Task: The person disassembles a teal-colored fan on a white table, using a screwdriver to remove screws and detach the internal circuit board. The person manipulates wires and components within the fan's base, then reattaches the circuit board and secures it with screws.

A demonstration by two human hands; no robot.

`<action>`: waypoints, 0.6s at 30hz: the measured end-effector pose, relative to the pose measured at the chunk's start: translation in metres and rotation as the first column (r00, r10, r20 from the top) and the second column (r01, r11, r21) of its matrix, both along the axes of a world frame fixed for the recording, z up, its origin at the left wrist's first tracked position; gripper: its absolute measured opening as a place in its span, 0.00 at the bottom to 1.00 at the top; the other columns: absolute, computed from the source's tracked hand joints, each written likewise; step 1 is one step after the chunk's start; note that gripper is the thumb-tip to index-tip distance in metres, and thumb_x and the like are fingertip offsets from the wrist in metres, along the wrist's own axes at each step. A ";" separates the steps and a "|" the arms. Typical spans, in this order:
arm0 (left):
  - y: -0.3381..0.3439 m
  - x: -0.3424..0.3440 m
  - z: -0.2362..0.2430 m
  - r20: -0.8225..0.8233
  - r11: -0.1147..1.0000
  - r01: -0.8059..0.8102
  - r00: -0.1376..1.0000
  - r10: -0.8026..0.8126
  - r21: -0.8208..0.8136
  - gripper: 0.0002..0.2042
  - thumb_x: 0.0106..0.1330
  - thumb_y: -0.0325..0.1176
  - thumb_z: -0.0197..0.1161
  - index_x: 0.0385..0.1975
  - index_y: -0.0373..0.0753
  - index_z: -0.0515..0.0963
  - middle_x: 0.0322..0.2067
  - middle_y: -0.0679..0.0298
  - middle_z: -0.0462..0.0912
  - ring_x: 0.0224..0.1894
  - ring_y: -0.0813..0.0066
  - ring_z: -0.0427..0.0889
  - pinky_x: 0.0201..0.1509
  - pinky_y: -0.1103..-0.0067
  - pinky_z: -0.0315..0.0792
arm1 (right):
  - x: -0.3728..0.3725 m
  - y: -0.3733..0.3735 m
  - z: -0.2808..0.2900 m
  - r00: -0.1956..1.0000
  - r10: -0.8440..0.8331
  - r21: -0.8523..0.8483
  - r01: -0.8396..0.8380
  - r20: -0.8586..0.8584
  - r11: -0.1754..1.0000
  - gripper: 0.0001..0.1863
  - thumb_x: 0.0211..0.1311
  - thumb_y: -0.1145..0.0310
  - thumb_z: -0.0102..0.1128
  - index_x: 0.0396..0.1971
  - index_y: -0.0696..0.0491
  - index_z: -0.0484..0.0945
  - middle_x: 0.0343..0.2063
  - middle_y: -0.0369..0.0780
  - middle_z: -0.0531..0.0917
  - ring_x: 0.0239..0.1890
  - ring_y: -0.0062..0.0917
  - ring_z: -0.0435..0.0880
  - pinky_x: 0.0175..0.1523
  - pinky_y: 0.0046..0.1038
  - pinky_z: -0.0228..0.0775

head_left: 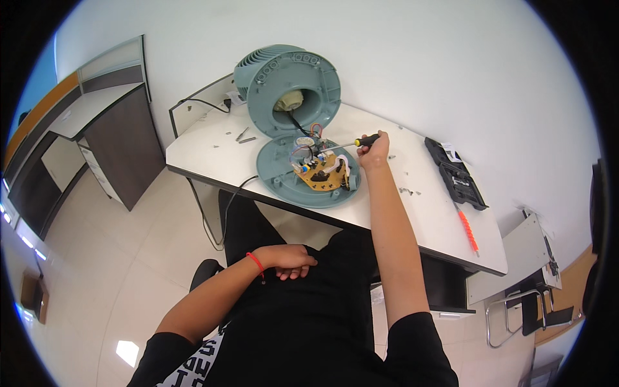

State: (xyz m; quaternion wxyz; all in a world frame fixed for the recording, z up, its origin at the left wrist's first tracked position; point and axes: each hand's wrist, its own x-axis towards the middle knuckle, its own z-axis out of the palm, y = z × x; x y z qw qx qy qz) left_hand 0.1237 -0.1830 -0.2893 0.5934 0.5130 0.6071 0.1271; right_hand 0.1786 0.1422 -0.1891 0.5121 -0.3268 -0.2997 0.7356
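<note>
My right hand point(374, 152) is closed round the black and yellow handle of a screwdriver point(367, 140). The shaft points left, its tip over a brown circuit board point(320, 180) with coloured wires. That board sits in a round grey-green base plate point(274, 177) lying on the white table. Behind it, the appliance's matching housing point(258, 97) lies tipped on its side with its round opening facing me. A dark cable joins the two parts. My left hand point(290, 258) rests on my lap, fingers loosely curled, with nothing visible in it.
An opened black tool case point(459, 180) lies toward the table's right end, near an orange-handled tool point(469, 232). Small metal pieces point(407, 191) are scattered on the tabletop point(412, 219). A power cord point(216, 245) hangs over the front edge. A metal-framed chair point(541, 316) stands at right.
</note>
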 end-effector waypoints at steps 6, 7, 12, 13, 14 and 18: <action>0.000 0.001 0.001 0.015 1.000 -0.009 1.000 0.009 -0.009 0.25 0.73 0.48 0.45 0.25 0.32 0.77 0.11 0.65 0.74 0.09 0.75 0.75 0.12 0.79 0.69 | 0.001 -0.009 0.006 0.992 -0.028 0.012 0.027 0.120 1.000 0.18 0.65 0.49 0.52 0.33 0.50 0.71 0.22 0.35 0.75 0.14 0.16 0.62 0.21 0.23 0.59; 0.000 0.001 0.000 0.019 1.000 -0.013 1.000 0.013 -0.011 0.25 0.73 0.48 0.46 0.25 0.32 0.77 0.11 0.65 0.74 0.09 0.75 0.75 0.12 0.79 0.69 | 0.000 -0.010 0.005 0.996 -0.033 -0.005 0.033 0.085 0.999 0.18 0.64 0.49 0.54 0.33 0.50 0.71 0.22 0.35 0.75 0.14 0.16 0.61 0.21 0.23 0.59; 0.001 0.001 -0.002 0.024 1.000 -0.015 1.000 0.016 -0.012 0.25 0.73 0.48 0.46 0.25 0.32 0.77 0.12 0.65 0.75 0.09 0.75 0.74 0.12 0.79 0.69 | -0.001 -0.011 0.006 0.995 -0.095 -0.021 0.095 -0.013 0.995 0.17 0.62 0.52 0.59 0.29 0.53 0.73 0.19 0.36 0.75 0.12 0.18 0.62 0.20 0.24 0.57; 0.001 0.001 -0.003 0.023 1.000 -0.013 1.000 0.013 -0.012 0.25 0.73 0.48 0.46 0.26 0.32 0.77 0.12 0.65 0.75 0.09 0.75 0.74 0.12 0.79 0.69 | 0.000 -0.008 0.005 0.996 -0.087 -0.002 0.087 0.021 0.996 0.17 0.63 0.53 0.57 0.30 0.52 0.73 0.20 0.36 0.76 0.12 0.18 0.62 0.20 0.24 0.58; 0.001 0.001 -0.003 0.022 1.000 -0.010 1.000 0.011 -0.013 0.25 0.73 0.48 0.46 0.26 0.32 0.77 0.12 0.64 0.75 0.09 0.75 0.74 0.12 0.79 0.69 | 0.001 -0.004 0.005 0.995 -0.079 0.016 0.078 0.055 0.997 0.16 0.64 0.53 0.56 0.30 0.52 0.72 0.21 0.37 0.77 0.12 0.18 0.62 0.20 0.24 0.58; 0.001 0.001 -0.002 0.016 1.000 -0.012 1.000 0.012 -0.014 0.25 0.73 0.48 0.45 0.26 0.32 0.77 0.12 0.64 0.75 0.09 0.75 0.74 0.12 0.78 0.69 | 0.001 -0.006 0.005 0.991 -0.078 0.043 0.074 0.108 0.996 0.16 0.63 0.53 0.55 0.30 0.52 0.73 0.22 0.38 0.78 0.12 0.18 0.61 0.19 0.25 0.58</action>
